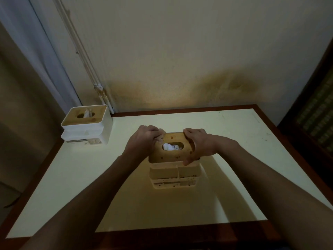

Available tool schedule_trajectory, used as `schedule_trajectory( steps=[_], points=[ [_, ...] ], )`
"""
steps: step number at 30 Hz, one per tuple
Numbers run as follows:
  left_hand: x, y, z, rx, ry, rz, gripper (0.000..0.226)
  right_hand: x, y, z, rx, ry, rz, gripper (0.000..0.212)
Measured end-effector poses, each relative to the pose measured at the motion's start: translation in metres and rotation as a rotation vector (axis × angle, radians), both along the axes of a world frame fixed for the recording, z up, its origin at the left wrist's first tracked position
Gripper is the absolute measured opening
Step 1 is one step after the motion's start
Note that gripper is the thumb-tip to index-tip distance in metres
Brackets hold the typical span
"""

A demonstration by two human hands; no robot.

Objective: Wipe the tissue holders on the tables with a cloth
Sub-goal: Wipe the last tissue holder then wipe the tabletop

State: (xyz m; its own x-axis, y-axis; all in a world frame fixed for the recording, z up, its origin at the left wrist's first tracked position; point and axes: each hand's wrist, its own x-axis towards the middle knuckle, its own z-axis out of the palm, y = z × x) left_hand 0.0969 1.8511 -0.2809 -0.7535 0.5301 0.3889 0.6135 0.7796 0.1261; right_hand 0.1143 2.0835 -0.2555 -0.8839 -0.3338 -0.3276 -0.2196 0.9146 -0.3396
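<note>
Both forearms reach to the near tissue holder (173, 159); left hand (142, 141) and right hand (198, 145) curl fingers on its short ends, long axis running between them, no cloth visible

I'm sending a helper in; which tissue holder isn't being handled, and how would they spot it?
Find the white table against the wall. At its far left corner, beside the curtain, stands the spare holder. No hand touches it and a tissue sticks up from its slot, while the held holder sits mid-table between both hands.
</note>
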Motion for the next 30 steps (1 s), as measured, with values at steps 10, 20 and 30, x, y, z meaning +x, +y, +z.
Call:
schedule_trajectory(
  steps=[10,20,30],
  points=[
    [0.015,-0.014,0.004,-0.089,-0.053,-0.224,0.022,-0.002,-0.002,0.004,0.101,-0.002,0.017,0.12],
    [0.035,-0.016,0.007,0.167,-0.263,-0.121,0.036,0.001,-0.006,0.011,0.177,-0.028,0.018,0.122],
    [0.005,-0.001,0.0,0.18,-0.219,0.097,0.031,-0.002,-0.008,0.013,0.26,-0.032,0.022,0.123]
  ],
)
